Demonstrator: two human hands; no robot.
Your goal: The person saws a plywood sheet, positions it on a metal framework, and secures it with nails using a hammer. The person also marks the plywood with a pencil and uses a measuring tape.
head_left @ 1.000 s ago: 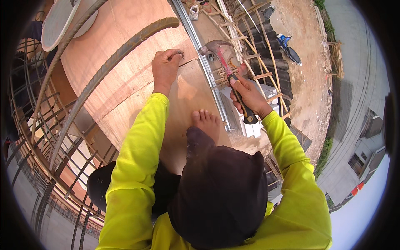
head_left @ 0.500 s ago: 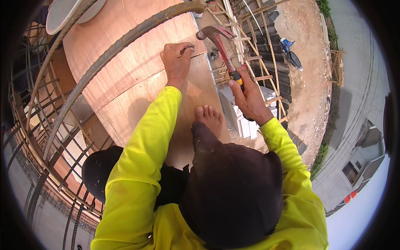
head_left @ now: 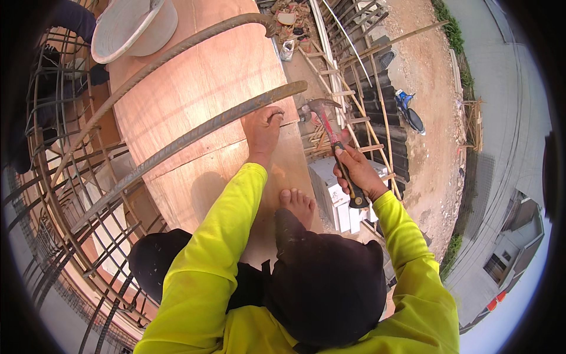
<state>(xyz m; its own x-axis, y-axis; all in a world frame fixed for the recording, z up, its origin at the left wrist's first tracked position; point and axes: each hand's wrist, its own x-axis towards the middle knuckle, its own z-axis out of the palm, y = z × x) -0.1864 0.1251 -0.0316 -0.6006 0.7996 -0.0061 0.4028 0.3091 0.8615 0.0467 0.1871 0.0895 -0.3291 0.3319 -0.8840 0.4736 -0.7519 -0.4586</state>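
Note:
My left hand is closed in a pinch at the right edge of the plywood, beside a seam between two sheets. A small dark nail-like piece shows at the fingertips, too small to make out surely. My right hand is wrapped round the black grip of a claw hammer with a red shaft. Its head is up, just right of my left hand and apart from it, beyond the plywood edge. My bare foot rests on the near sheet.
Thick curved steel bars arch over the plywood, one close by my left hand. A rebar cage stands at left, near another person's dark sleeve. A grey basin sits at the far end. Wooden ladder-like framing lies below at right.
The view has shifted, so hands and plywood appear lower and a second bar shows over the sheet. The hammer's head has come down level with my left hand, and more of its handle shows.

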